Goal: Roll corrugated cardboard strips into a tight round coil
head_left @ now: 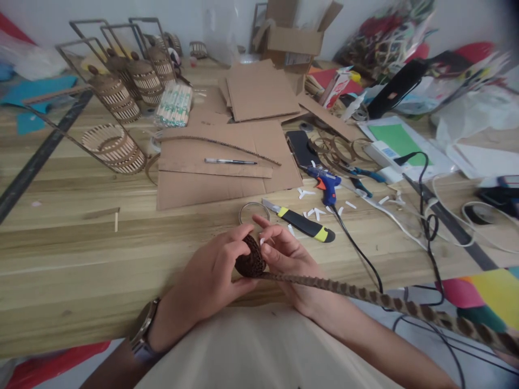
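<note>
My left hand (214,270) grips a dark brown coil (249,262) of rolled corrugated cardboard strip between thumb and fingers, near the table's front edge. From the coil, the loose strip (357,292) runs right across my right forearm and out of the frame. Close beside the coil, my right hand (287,256) has thumb and fingertips pinched together, with a small white piece (262,241) at their tips. Just beyond my fingers lie a thin ring (254,212) and a yellow-black utility knife (304,222) with its blade showing.
A blue glue gun (326,183), its cord trailing right, lies among white scraps. Cardboard sheets (227,189) with a pen (231,161) fill the middle. Lantern-like bamboo baskets (115,97) stand back left. Pliers (363,181), a phone (298,147) and cables are on the right.
</note>
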Motion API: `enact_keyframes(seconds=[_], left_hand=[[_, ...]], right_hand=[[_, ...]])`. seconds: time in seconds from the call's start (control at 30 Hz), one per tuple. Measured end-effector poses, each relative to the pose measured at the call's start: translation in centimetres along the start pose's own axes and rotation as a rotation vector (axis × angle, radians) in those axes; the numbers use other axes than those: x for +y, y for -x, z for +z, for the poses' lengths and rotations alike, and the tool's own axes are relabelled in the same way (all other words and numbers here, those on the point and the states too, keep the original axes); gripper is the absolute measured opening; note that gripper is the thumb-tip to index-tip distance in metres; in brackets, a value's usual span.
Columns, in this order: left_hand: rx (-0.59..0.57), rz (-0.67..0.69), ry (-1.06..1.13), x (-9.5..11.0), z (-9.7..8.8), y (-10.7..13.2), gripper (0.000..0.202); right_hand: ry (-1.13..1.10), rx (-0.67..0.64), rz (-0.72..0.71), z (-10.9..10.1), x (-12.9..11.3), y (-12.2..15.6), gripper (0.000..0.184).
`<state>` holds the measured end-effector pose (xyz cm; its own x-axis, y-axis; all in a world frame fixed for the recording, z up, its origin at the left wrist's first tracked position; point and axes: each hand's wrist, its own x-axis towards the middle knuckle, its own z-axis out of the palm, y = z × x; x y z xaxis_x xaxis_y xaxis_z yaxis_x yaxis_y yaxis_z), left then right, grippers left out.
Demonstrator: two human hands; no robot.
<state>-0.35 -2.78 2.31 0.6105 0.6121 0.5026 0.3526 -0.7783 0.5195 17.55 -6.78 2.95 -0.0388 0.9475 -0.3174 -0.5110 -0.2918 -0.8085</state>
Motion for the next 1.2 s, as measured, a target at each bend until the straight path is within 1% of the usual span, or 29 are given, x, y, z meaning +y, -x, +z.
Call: enact_keyframes(seconds=[0.07,0.13,0.23,0.27,0.4,0.5,0.57,0.7,0.73,0.9,1.0,1.07,1.1,1.13,1.2], left_hand=[[-0.029,-0.018,-0.002,0.1,0.0,0.1,0.031],[-0.054,-0.014,-0.001,0.2,-0.2,0.0,0.028],[-0.059,0.030,0.014,0.3,-0.3,-0.1,0.027],[-0.060,0.045,0.018,0.3,-0.3,-0.1,0.027],[-0.073,0.080,0.010,0.4,-0.2,-0.2,0.025],[-0.066,0.091,0.002,0.5,-0.1,-0.3,0.020],[-0.060,0.089,-0.003,0.6,0.0,-0.3,0.021],[-0.022,0.048,-0.015,0.8,0.0,-0.3,0.046],[-0.021,0.037,-0.021,0.9,-0.1,-0.2,0.049],[-0.065,0.009,-0.087,1.1,-0.2,0.1,0.041],[-0.052,-0.011,-0.086,1.1,-0.3,0.1,0.039],[-0.038,-0.019,-0.068,1.0,-0.3,0.0,0.042],[-0.033,-0.022,-0.063,1.0,-0.4,-0.1,0.043],[-0.034,-0.028,-0.065,1.1,-0.4,-0.1,0.044],[-0.047,-0.045,-0.078,1.1,-0.4,-0.2,0.042]], right_hand=[[0.037,-0.010,-0.011,-0.2,0.1,-0.1,0.024],[0.058,-0.051,-0.017,-0.6,0.1,-0.3,0.026],[0.046,-0.134,-0.018,-1.0,0.1,-0.6,0.046],[0.041,-0.146,-0.019,-1.1,0.2,-0.6,0.049],[0.005,-0.115,-0.020,-0.9,0.7,-0.8,0.041],[-0.028,-0.088,-0.023,-0.5,1.3,-1.2,0.041],[-0.018,-0.082,-0.055,-0.3,1.6,-1.5,0.042],[0.144,-0.116,-0.201,-0.4,1.4,-1.7,0.051],[0.194,-0.126,-0.228,-0.6,1.3,-1.6,0.054],[0.351,-0.172,-0.239,-1.3,1.0,-0.9,0.062],[0.452,-0.130,-0.293,-1.5,0.7,-0.6,0.071],[0.535,-0.086,-0.364,-1.7,0.0,-0.3,0.076],[0.578,-0.070,-0.406,-1.8,-0.4,-0.2,0.075],[0.617,-0.063,-0.444,-1.9,-1.0,-0.1,0.069],[0.679,-0.047,-0.473,-2.1,-2.3,0.1,0.047]])
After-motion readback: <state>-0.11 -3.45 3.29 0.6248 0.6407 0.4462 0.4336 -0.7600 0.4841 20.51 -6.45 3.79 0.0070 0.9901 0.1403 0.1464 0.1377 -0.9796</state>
